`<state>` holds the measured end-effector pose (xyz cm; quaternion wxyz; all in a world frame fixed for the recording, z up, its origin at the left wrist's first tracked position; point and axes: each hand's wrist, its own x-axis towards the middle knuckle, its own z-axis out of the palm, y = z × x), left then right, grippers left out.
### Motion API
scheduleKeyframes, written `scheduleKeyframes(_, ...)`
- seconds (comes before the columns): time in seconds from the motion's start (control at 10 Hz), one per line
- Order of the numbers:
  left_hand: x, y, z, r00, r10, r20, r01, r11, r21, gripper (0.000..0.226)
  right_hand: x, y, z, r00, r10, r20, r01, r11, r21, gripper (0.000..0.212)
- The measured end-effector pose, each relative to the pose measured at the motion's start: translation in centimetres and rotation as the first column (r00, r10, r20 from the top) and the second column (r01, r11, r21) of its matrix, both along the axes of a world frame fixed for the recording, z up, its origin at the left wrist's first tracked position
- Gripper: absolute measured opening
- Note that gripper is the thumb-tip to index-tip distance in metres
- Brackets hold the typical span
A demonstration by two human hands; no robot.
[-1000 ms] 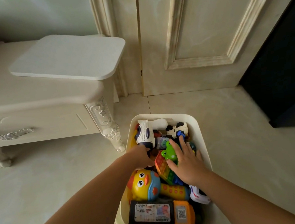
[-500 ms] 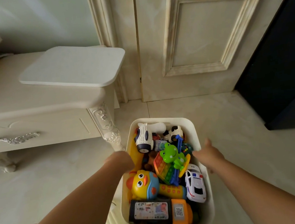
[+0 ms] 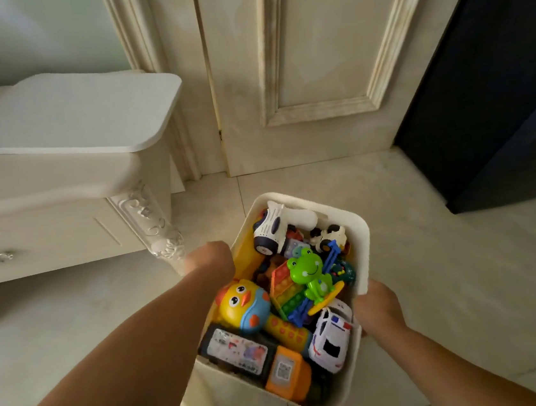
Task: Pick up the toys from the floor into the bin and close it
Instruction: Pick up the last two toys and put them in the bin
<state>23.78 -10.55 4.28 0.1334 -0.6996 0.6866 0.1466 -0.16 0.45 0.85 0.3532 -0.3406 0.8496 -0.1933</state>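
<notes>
While toys crowd the open white bin (image 3: 363, 245), the left hand (image 3: 209, 259) and right hand (image 3: 376, 304) clasp its opposite rims.

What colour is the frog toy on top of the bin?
Bright green frog toy, seen in the head view, atop the bin.

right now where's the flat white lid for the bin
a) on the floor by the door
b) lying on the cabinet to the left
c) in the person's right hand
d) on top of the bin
b: the white lid lies flat on the cream cabinet to the left, while the white bin stands open, full of toys, with the left hand and right hand at its two sides.
</notes>
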Motion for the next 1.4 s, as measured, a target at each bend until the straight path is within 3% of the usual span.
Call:
scheduleKeyframes(0.2,-6.5,-3.4,0.1,0.988,-0.154,-0.008,0.151,0.979,-0.137,0.038,-0.9,4.0,-5.4,0.853,-0.437,0.286,0.424,0.899,0.110,0.035)
scheduleKeyframes(0.3,-10.7,-4.5,-0.2,0.972,-0.226,-0.060,0.213,0.961,-0.176,0.038,1.9,4.6,-1.7,0.670,-0.555,0.493,0.517,0.826,0.226,0.001)
scheduleKeyframes(0.4,-12.7,-5.0,-0.5,0.960,-0.264,-0.094,0.244,0.952,-0.184,0.038,2.5,4.5,-1.9,0.548,-0.627,0.554,0.561,0.766,0.313,0.015)
scheduleKeyframes(0.5,-14.2,-6.0,-0.8,0.950,-0.284,-0.130,0.262,0.951,-0.167,0.039,3.0,3.5,-2.9,0.517,-0.689,0.508,0.592,0.717,0.370,0.009)
scheduleKeyframes(0.6,-13.8,-6.5,-1.3,0.945,-0.270,-0.182,0.247,0.959,-0.142,0.038,2.8,3.0,-2.9,0.523,-0.665,0.533,0.534,0.744,0.403,0.008)
scheduleKeyframes(0.7,-12.2,-6.5,-2.1,0.907,-0.263,-0.329,0.245,0.965,-0.096,0.041,1.7,3.5,-1.3,0.586,-0.565,0.582,0.378,0.825,0.421,0.025)
scheduleKeyframes(0.8,-10.2,-5.3,-2.3,0.898,-0.255,-0.358,0.219,0.966,-0.137,0.048,0.1,4.3,-0.7,0.575,-0.544,0.611,0.296,0.835,0.464,0.043)
scheduleKeyframes(0.9,-6.6,-1.4,-2.4,0.929,-0.140,-0.342,0.044,0.960,-0.275,0.058,-3.6,5.6,0.6,0.497,-0.608,0.619,0.506,0.783,0.362,0.043)
scheduleKeyframes(1.0,-3.9,1.5,-2.5,0.923,-0.012,-0.383,-0.108,0.951,-0.290,0.062,-6.1,5.4,0.5,0.569,-0.626,0.534,0.636,0.746,0.197,0.051)
scheduleKeyframes(1.1,-1.0,4.7,-2.3,0.853,0.286,-0.436,-0.343,0.937,-0.057,0.063,-7.7,4.3,2.4,0.837,-0.472,0.277,0.482,0.876,0.034,0.051)
scheduleKeyframes(1.2,-0.8,6.2,-2.2,0.828,0.382,-0.410,-0.353,0.924,0.148,0.056,-8.0,3.8,3.1,0.912,-0.376,0.167,0.383,0.924,-0.013,0.044)
scheduleKeyframes(1.3,-1.1,6.8,-2.8,0.909,0.222,-0.353,-0.171,0.971,0.168,0.028,-8.1,4.2,2.4,0.927,-0.364,0.086,0.368,0.930,-0.026,0.047)
scheduleKeyframes(1.4,-1.2,6.3,-3.0,0.931,0.183,-0.316,-0.152,0.981,0.121,0.019,-8.0,4.7,1.6,0.934,-0.354,0.054,0.357,0.934,-0.037,0.047)
